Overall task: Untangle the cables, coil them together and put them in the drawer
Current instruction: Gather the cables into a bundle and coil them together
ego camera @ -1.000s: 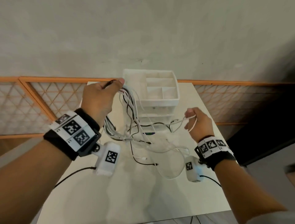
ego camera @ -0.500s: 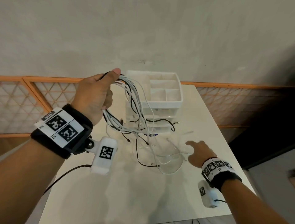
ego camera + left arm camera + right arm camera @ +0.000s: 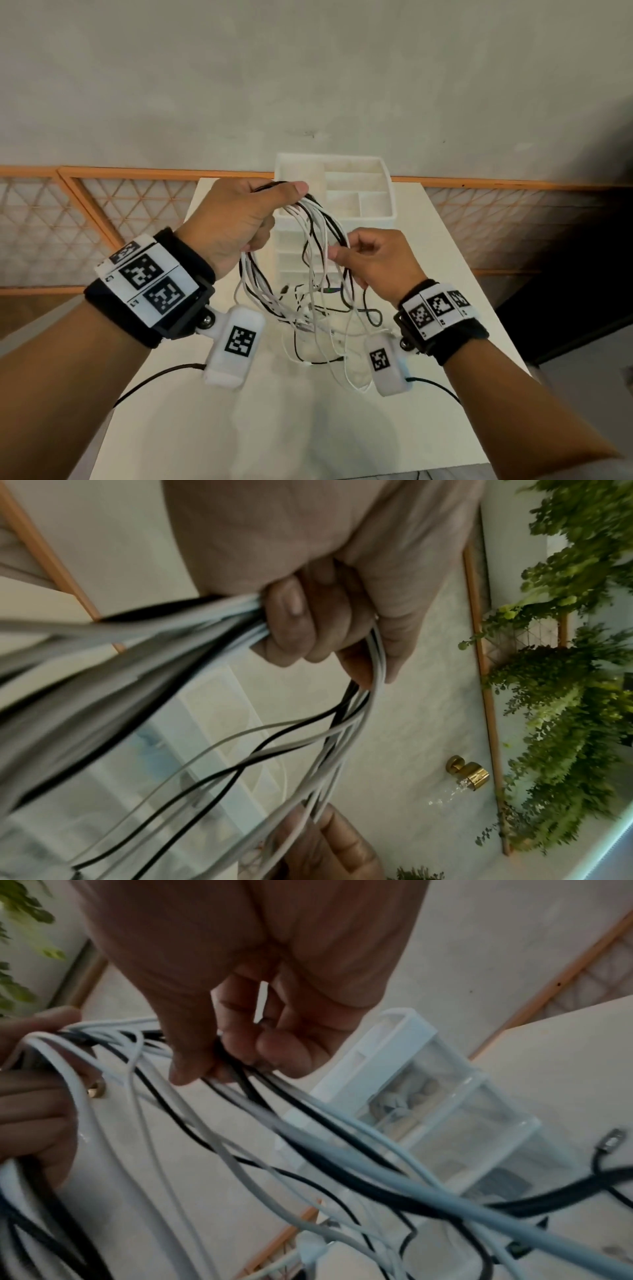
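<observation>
White and black cables (image 3: pixel 317 240) hang looped, tangled; left hand (image 3: pixel 233 222) grips them, right hand (image 3: pixel 373 260) pinches strands.

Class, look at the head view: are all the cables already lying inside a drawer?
No: the cables hang from both hands in front of the drawer unit.

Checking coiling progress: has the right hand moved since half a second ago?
Yes. The right hand has risen from the table toward the drawer unit and now pinches the cables.
</observation>
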Demonstrator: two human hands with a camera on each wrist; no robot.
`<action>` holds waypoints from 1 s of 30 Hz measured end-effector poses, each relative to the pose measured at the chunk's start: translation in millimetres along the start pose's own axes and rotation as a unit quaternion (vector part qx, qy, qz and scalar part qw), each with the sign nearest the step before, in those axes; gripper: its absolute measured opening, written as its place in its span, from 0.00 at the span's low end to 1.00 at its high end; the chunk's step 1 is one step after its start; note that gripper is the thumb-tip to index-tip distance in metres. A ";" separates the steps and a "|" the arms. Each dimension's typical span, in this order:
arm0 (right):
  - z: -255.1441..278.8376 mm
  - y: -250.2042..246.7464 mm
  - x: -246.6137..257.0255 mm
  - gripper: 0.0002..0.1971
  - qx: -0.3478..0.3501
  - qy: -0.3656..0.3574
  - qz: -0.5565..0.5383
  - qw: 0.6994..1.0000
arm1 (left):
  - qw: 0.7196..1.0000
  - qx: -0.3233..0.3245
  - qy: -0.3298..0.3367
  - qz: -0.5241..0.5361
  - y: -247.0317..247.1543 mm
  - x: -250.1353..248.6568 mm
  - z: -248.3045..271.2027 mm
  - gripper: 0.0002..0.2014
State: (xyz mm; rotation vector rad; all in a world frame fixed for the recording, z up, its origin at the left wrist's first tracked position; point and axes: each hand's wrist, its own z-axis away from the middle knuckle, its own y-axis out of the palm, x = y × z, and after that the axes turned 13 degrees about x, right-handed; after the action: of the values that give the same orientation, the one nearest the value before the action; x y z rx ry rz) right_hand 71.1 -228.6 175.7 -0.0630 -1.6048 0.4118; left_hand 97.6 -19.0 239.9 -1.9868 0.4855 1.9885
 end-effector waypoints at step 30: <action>53.4 -88.5 -149.3 0.17 -0.105 0.406 0.304 0.855 | 0.972 -0.213 0.039 0.089 -11.9 3.9 -13.2 0.22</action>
State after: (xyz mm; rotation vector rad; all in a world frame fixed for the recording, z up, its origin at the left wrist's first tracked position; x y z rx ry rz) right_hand 50.2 -365.9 58.6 -0.8265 -0.7418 0.5895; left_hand 114.6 -14.1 235.7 -2.3533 0.2757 2.2841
